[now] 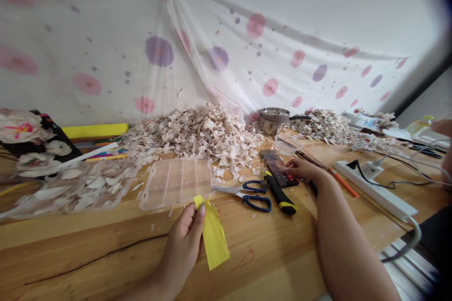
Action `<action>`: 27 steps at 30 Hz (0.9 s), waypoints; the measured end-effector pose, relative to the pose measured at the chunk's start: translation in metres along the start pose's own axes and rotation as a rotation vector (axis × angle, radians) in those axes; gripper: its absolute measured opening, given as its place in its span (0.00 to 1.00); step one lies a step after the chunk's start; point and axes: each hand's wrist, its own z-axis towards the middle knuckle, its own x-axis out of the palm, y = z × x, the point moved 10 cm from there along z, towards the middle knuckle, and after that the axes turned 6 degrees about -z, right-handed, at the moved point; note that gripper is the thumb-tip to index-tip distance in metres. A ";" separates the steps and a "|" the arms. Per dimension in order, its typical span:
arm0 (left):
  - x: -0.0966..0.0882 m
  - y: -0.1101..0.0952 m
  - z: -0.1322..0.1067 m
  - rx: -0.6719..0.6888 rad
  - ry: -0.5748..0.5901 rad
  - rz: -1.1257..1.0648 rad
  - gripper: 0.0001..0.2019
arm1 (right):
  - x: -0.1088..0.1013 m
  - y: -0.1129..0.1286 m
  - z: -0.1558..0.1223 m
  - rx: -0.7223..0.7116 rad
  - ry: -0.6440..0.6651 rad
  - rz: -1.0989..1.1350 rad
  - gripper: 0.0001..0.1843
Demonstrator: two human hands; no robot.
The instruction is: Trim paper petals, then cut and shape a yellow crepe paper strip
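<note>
My left hand [189, 230] pinches a strip of yellow crepe paper [216, 240] between thumb and fingers, its long end hanging down over the wooden table. At the right, my right hand [304, 169] reaches to a smartphone [277, 168] with its screen lit, fingertips at the screen's lower part and not wrapped round it. Beside and partly under the phone lies a tool with a black and yellow handle [280, 197]; its other end is hidden. Scissors with dark blue handles [259, 203] rest partly open between my hands.
Behind are a big heap of pale dried petals [212, 131], a clear divided box [176, 181] and a petal-filled tray [88, 188]. A metal tin [273, 120] stands farther back. At right lie a white power strip [377, 193] with cables and an orange stick [344, 182]. Another person's hand [443, 129] shows at the right edge.
</note>
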 end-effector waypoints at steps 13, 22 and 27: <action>-0.003 -0.012 -0.002 0.084 -0.040 0.006 0.18 | -0.055 0.049 -0.019 -0.049 -0.395 0.103 0.19; -0.018 -0.025 -0.004 0.182 -0.150 0.022 0.14 | 0.080 0.247 -0.099 -0.644 0.040 1.098 0.18; -0.017 -0.021 -0.002 0.151 -0.141 -0.009 0.14 | 0.116 0.250 -0.106 -0.580 0.200 1.361 0.14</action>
